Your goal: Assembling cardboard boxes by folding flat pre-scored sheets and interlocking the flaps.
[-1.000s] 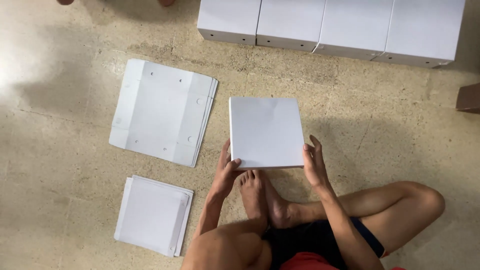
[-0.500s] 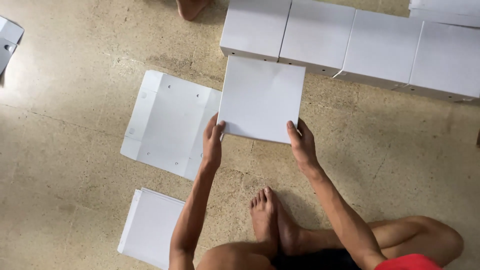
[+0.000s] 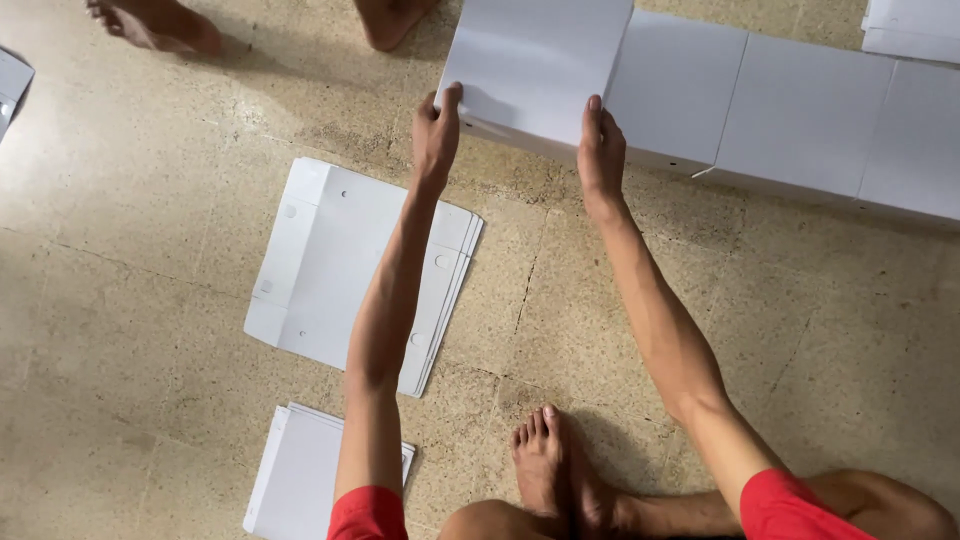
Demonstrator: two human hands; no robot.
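I hold a folded white cardboard box (image 3: 535, 65) at arm's length, at the left end of a row of white boxes (image 3: 790, 120) on the floor. My left hand (image 3: 437, 130) grips its near left corner. My right hand (image 3: 601, 150) grips its near right corner. The box sits on or just above the row's leftmost box; I cannot tell which. Both my arms are stretched forward over the floor.
A stack of flat white box blanks (image 3: 345, 270) lies on the speckled floor under my left arm. A smaller stack of flat white sheets (image 3: 300, 480) lies near my left knee. Another person's bare feet (image 3: 160, 25) stand at the top left. My own foot (image 3: 545, 465) rests below.
Both hands have carried the white box forward from in front of my feet up to the left end of the row of boxes. My arms are now fully stretched.
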